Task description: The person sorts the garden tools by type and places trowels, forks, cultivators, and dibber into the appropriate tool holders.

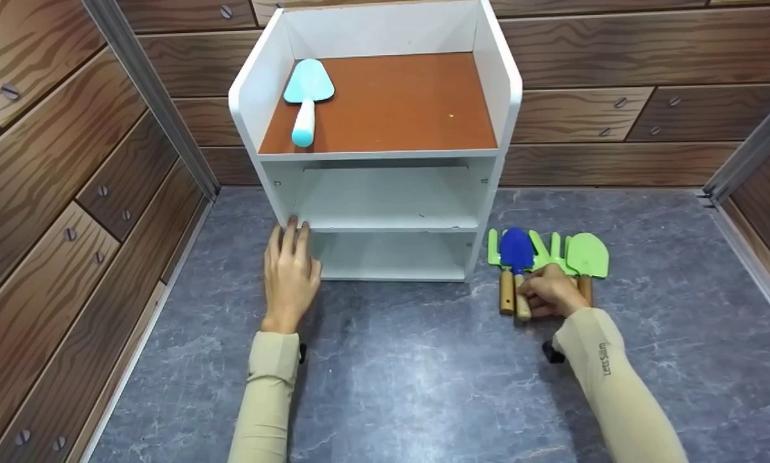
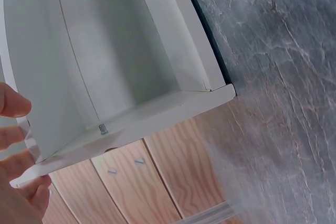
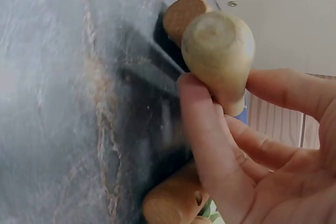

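Observation:
My right hand [image 1: 555,292] pinches the pale wooden handle of a small blue shovel [image 1: 517,247], at the right of the cabinet. In the right wrist view, thumb and fingertips close around the rounded handle [image 3: 218,51]. Under and beside the shovel lie green garden tools with brown wooden handles: a green rake [image 1: 493,247], another green fork [image 1: 555,247] and a green shovel [image 1: 589,254]. My left hand [image 1: 288,276] rests with extended fingers on the front left edge of a white cabinet [image 1: 385,227]; the left wrist view shows its fingers at the panel's edge.
A light-blue shovel [image 1: 310,83] with a white handle lies on the cabinet's brown top [image 1: 404,103], between raised side panels. Two open compartments are below. Wood-patterned walls [image 1: 616,58] enclose the grey marbled floor [image 1: 411,386] behind and at both sides.

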